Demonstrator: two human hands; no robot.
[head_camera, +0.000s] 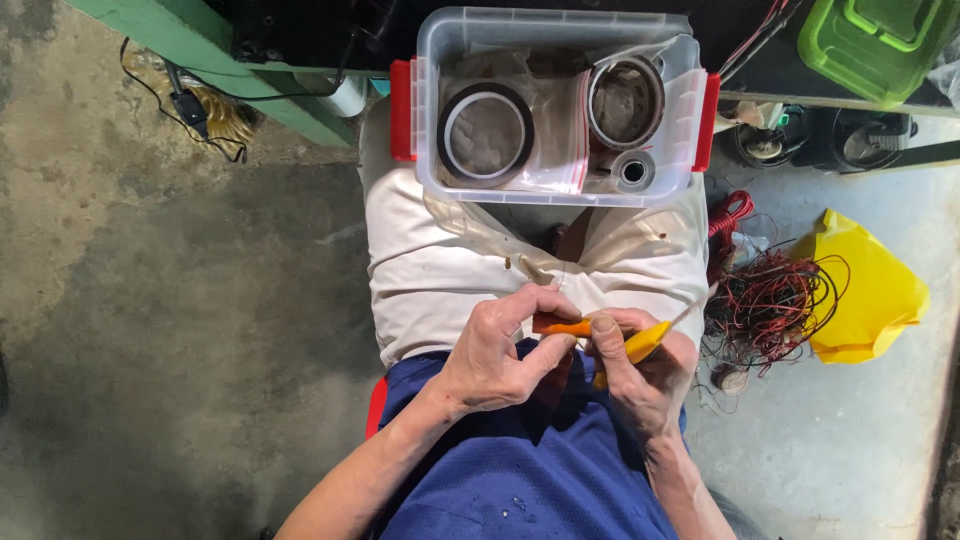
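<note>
A small orange-brown strip, flat and narrow, sits just below the frame's centre, pinched between both thumbs. The left hand grips its left end. The right hand closes around a yellow-handled tool, whose tip is hidden. Above, a clear plastic box holds 2 tape rolls.

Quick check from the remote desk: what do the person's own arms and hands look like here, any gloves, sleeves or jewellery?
Both hands are bare: the left hand and right hand show no gloves, and no rings or watch are visible. The forearms are uncovered, with no sleeves reaching them. A blue jersey-like shirt and pale cream shorts are worn.
</note>
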